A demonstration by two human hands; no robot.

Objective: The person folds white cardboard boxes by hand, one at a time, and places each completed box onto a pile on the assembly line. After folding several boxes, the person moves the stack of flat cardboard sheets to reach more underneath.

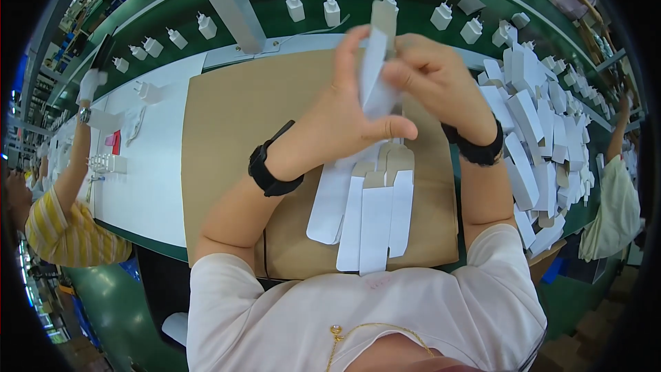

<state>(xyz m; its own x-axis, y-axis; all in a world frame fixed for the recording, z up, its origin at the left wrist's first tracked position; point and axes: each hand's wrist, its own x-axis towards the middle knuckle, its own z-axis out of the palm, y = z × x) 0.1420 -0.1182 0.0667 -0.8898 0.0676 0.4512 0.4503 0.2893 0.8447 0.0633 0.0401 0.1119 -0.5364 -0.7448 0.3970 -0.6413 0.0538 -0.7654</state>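
Note:
Above the brown cardboard sheet point(227, 131), a narrow white carton point(375, 69) stands tilted between my hands, its grey-brown flap uppermost. My left hand point(344, 107) cups it from the left, with the thumb stretched across below and the index finger raised behind. From the right, my right hand point(441, 79) presses its thumb on the carton's side, fingers bent. The carton's lower part is blurred by motion. Beneath my hands lie several flat, unfolded cartons point(375, 217), white with grey-brown flaps, overlapping on the sheet.
A heap of white cartons point(533, 124) rises at the right. White plug adapters point(295, 7) stand spaced along the green conveyor point(268, 0) at the back. A metal post point(224, 0) stands behind the sheet. A person in yellow stripes point(69, 224) works at the left, another person point(613, 193) at the right.

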